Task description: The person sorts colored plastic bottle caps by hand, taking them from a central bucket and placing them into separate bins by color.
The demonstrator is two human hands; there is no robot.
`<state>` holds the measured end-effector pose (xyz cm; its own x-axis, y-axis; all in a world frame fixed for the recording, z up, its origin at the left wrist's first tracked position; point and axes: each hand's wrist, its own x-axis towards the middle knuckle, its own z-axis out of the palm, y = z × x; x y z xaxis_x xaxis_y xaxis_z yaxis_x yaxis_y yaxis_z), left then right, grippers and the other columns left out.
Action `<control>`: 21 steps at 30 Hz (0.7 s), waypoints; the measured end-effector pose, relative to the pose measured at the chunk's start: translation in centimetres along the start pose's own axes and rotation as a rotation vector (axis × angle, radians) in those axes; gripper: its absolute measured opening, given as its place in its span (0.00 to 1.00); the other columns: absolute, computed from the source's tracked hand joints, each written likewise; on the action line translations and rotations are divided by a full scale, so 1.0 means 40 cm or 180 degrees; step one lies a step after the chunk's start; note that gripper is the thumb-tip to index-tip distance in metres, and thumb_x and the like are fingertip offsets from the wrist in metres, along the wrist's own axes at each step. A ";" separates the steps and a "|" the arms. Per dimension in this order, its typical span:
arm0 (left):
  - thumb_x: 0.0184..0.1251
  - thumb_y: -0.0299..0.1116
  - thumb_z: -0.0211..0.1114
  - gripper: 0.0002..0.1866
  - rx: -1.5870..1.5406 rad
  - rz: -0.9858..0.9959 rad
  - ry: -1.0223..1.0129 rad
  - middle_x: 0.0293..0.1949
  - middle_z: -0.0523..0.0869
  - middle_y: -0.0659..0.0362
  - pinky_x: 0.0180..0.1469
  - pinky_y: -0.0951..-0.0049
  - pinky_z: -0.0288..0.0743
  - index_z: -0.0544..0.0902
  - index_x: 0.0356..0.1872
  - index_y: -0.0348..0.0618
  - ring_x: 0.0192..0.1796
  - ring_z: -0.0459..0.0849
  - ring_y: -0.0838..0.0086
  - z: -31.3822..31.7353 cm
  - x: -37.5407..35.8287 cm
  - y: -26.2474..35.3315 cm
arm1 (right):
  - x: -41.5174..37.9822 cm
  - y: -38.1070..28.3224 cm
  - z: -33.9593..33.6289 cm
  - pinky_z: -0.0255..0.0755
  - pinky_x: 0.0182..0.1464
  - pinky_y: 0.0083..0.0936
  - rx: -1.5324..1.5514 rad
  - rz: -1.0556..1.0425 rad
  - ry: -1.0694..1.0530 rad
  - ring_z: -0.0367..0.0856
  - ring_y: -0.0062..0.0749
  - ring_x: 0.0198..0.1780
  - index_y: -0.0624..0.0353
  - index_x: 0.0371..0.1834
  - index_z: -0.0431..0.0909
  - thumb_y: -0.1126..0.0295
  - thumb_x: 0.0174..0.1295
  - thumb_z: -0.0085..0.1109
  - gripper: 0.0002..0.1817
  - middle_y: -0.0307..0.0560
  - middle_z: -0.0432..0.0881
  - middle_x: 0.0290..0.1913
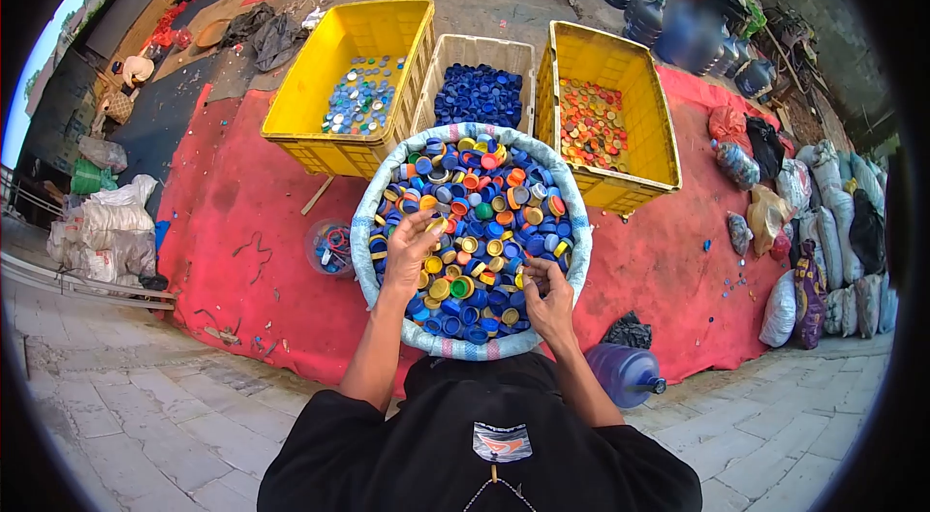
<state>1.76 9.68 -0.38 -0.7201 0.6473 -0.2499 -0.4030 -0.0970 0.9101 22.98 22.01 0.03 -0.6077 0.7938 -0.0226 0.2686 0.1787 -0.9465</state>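
A round sack with a rolled pale blue and white rim [365,221] stands in front of me, heaped with mixed plastic bottle caps [472,287], mostly blue, with yellow, orange, white and green among them. Over the left part of the heap, my left hand [411,248] is closed, pinching a yellow bottle cap [441,224] between thumb and fingertips. My right hand [550,297] is low over the right side of the heap, its thumb and fingers drawn together. A bit of yellow shows at those fingertips, but I cannot tell whether they grip it.
Behind the sack stand a yellow crate [291,129] with pale caps, a whitish crate [531,91] with blue caps, and a yellow crate [620,178] with orange and red caps. A small clear tub [320,265] sits left; a water jug [620,372] lies right. Filled sacks [828,221] line the right.
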 end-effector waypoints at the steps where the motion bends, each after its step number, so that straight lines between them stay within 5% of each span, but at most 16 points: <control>1: 0.60 0.32 0.68 0.23 -0.0801 -0.0130 -0.0101 0.46 0.84 0.53 0.57 0.64 0.75 0.76 0.56 0.35 0.50 0.81 0.64 -0.013 -0.012 0.009 | 0.011 -0.001 0.002 0.76 0.39 0.26 -0.0111 0.0009 -0.0029 0.81 0.30 0.35 0.67 0.50 0.77 0.76 0.59 0.59 0.15 0.49 0.84 0.38; 3: 0.65 0.33 0.60 0.19 -0.2017 -0.0263 -0.0336 0.46 0.83 0.53 0.57 0.63 0.76 0.76 0.55 0.35 0.50 0.81 0.63 -0.030 -0.039 0.018 | 0.033 -0.002 0.008 0.75 0.41 0.30 -0.0485 -0.0277 -0.0027 0.81 0.35 0.37 0.67 0.50 0.77 0.76 0.57 0.60 0.16 0.50 0.83 0.38; 7: 0.66 0.37 0.62 0.19 -0.2838 -0.0421 -0.0222 0.44 0.83 0.53 0.54 0.62 0.77 0.77 0.52 0.35 0.49 0.81 0.64 -0.060 -0.094 0.011 | 0.077 -0.003 0.034 0.70 0.46 0.39 -0.1214 -0.0904 -0.0115 0.76 0.45 0.41 0.64 0.50 0.77 0.73 0.53 0.65 0.20 0.52 0.83 0.38; 18: 0.68 0.32 0.63 0.08 -0.2966 -0.0859 0.0507 0.36 0.84 0.58 0.45 0.66 0.80 0.80 0.43 0.41 0.40 0.84 0.72 -0.065 -0.182 -0.033 | 0.140 -0.017 0.117 0.66 0.43 0.45 -0.2353 -0.1053 -0.0432 0.76 0.49 0.44 0.62 0.48 0.76 0.61 0.49 0.71 0.25 0.51 0.82 0.39; 21: 0.66 0.29 0.65 0.06 -0.2090 -0.0594 0.0495 0.36 0.84 0.61 0.40 0.72 0.79 0.80 0.41 0.42 0.38 0.83 0.75 -0.057 -0.183 -0.038 | 0.144 -0.003 0.129 0.66 0.42 0.45 -0.2463 -0.1115 -0.0447 0.76 0.48 0.45 0.61 0.48 0.76 0.60 0.50 0.71 0.25 0.51 0.82 0.39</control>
<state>6.37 3.39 -0.69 -0.6584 0.5867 -0.4715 -0.7504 -0.4633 0.4714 15.59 23.57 -1.65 -0.8238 0.5488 0.1420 0.4512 0.7864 -0.4219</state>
